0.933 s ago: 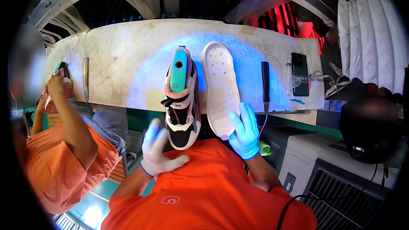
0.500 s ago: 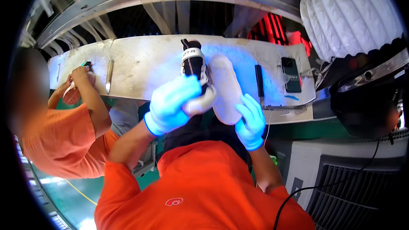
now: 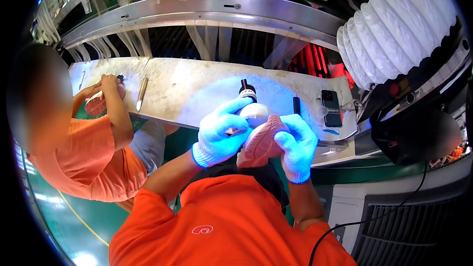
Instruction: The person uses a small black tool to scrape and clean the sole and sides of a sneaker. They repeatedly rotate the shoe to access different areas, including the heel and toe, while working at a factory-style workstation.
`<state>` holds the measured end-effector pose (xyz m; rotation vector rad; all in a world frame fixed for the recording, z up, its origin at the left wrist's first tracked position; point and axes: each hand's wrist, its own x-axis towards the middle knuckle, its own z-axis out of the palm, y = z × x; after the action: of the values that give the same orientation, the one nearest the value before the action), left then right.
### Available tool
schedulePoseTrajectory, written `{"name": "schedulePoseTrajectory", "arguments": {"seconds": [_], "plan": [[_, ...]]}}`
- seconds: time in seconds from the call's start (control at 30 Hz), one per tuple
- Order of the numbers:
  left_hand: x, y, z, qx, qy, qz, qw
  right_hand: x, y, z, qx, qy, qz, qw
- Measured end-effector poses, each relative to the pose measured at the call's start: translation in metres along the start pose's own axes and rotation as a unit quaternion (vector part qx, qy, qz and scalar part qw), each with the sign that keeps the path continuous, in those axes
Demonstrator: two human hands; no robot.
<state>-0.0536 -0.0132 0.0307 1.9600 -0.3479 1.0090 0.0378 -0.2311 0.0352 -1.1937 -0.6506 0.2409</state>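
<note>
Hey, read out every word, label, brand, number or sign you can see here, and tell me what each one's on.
Orange shirt: a rounded emblem, no legible words.
Phone: any print is too small to read.
Shoe at the left hand: any marks are too small to read.
Pinkish sole in the right hand: no lettering can be made out.

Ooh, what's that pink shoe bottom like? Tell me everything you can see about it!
The pink sole looks rubbery, with curved edges and grooves on the side facing the camera. It's held up at a tilt, not lying flat, in front of the person's body. The gloved right hand grips it along its right side. The left hand and the shoe are close by, but I can't tell if they touch it.
</note>
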Motion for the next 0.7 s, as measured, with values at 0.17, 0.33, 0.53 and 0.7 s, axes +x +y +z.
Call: {"name": "schedulePoseTrajectory", "arguments": {"seconds": [0.17,0.33,0.53,0.7], "plan": [[-0.013,0.025,-0.017,0.056,-0.06,0.005,0.997,-0.011,-0.001,0.008,0.007,-0.029,0.001,1.0],[-0.047,0.044,-0.01,-0.156,0.013,-0.127,0.979,-0.036,-0.004,0.023,-0.073,-0.025,-0.046,0.996],[-0.056,0.061,0.001,-0.163,0.073,-0.171,0.969,-0.058,-0.006,0.04,-0.124,-0.004,-0.084,0.989],[-0.061,0.059,0.006,-0.186,0.086,-0.171,0.964,-0.065,-0.004,0.044,-0.13,0.026,-0.085,0.988]]}}
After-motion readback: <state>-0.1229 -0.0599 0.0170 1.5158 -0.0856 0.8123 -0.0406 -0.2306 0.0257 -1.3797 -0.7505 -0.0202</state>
